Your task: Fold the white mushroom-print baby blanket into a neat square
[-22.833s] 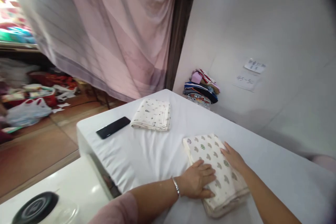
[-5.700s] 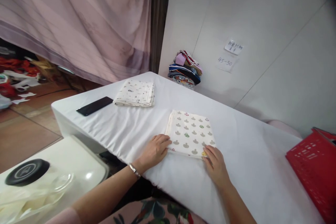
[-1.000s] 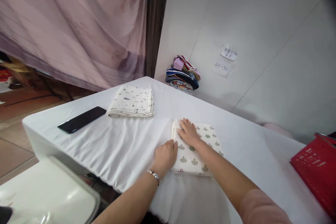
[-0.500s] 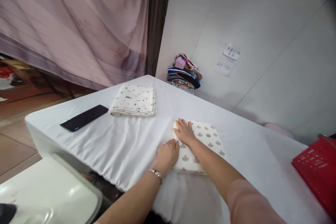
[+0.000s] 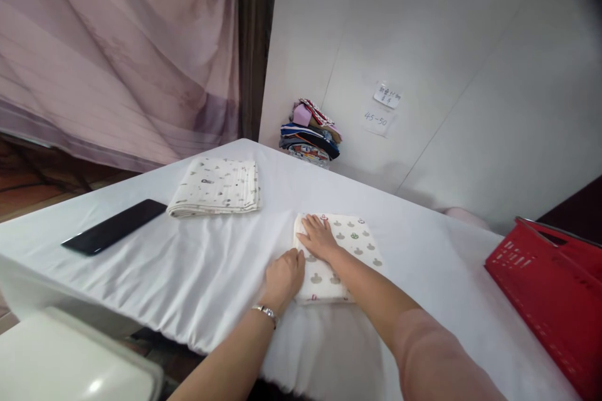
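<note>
A folded cream cloth with grey mushroom-like prints (image 5: 350, 244) lies on the white-covered table (image 5: 202, 269). My right hand (image 5: 317, 238) lies flat on its left part, fingers stretched out. At the cloth's near-left edge rests my left hand (image 5: 283, 276), wearing a bracelet, fingers curled loosely against the fold. A second folded cloth with small prints (image 5: 216, 186) lies further left and back.
A black phone (image 5: 115, 226) lies near the table's left end. A red plastic basket (image 5: 550, 288) stands at the right. A pile of coloured clothes (image 5: 310, 135) sits in the wall corner beyond the table. A white lid-like surface (image 5: 70, 366) is at lower left.
Both hands stay on the printed cloth, almost still. The view has shifted right, showing more of the red basket.
</note>
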Demonstrator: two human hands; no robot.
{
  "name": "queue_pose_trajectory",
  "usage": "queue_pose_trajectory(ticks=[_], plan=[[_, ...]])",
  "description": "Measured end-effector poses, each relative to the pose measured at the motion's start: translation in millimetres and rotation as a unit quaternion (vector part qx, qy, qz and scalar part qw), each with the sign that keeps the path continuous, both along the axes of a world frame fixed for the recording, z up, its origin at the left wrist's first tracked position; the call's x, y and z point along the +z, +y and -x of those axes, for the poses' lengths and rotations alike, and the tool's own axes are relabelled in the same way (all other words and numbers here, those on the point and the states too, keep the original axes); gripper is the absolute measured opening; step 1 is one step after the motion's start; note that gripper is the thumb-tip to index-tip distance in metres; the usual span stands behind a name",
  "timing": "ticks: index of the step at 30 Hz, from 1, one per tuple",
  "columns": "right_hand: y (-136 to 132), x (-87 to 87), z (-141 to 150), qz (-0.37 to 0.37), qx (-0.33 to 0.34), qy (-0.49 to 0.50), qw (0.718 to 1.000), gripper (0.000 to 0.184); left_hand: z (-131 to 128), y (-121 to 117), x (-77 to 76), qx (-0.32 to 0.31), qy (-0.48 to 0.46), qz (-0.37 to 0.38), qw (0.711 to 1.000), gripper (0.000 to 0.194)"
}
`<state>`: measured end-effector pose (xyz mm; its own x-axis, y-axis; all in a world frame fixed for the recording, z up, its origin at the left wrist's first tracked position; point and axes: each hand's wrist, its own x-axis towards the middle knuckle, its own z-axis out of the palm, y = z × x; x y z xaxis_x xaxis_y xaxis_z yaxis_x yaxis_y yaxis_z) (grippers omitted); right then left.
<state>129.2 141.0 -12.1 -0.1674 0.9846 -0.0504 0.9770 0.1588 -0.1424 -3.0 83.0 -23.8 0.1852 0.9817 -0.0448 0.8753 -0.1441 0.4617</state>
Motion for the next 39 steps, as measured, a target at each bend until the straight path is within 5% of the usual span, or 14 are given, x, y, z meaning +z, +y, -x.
queue_pose_trajectory(ticks=[32, 39], plan=[[11.0, 5.4, -44.8, 0.031, -0.006, 0.046, 0.998, 0.067, 1.4, 2.1, 2.2, -0.006, 0.011, -0.005, 1.0, 0.036], [6.1, -0.5, -74.6, 0.018, -0.089, -0.007, 0.996, 0.067, 1.5, 2.2, 2.0, -0.007, 0.005, -0.004, 1.0, 0.038]])
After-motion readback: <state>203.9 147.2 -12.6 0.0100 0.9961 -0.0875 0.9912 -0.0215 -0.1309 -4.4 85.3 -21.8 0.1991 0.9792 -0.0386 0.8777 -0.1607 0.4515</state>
